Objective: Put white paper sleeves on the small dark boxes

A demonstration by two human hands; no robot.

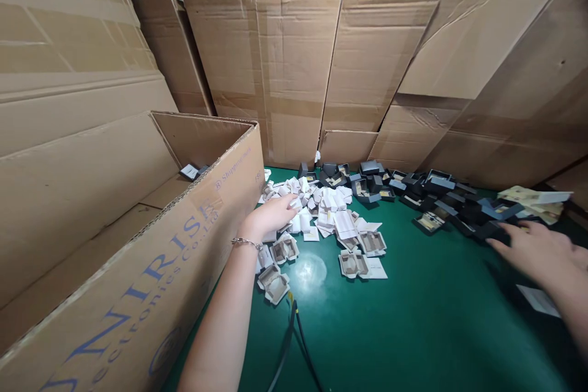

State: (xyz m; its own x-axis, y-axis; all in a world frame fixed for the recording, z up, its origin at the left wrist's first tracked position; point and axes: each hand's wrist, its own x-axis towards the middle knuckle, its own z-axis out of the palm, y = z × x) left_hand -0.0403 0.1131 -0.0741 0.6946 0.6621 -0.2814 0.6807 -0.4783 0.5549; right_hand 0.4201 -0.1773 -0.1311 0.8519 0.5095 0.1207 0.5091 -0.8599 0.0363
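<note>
My left hand [271, 215], with a thin bracelet on its wrist, reaches into a heap of small white paper inserts [321, 214] on the green table [413, 318]; its fingers curl down onto the pieces at the heap's left edge. Whether it grips one is hidden. My right hand [535, 248] stretches flat with fingers spread toward a pile of small black boxes [436, 196] at the right, its fingertips just short of the nearest box. Several white inserts lie open and loose near the left wrist.
A large open cardboard carton [151, 245] with blue lettering stands at the left, a small black box inside it. Stacked cartons [275, 73] wall the back. A stack of printed leaflets [533, 199] lies far right, a paper slip [537, 300] under my right forearm, black cables [294, 337] at front.
</note>
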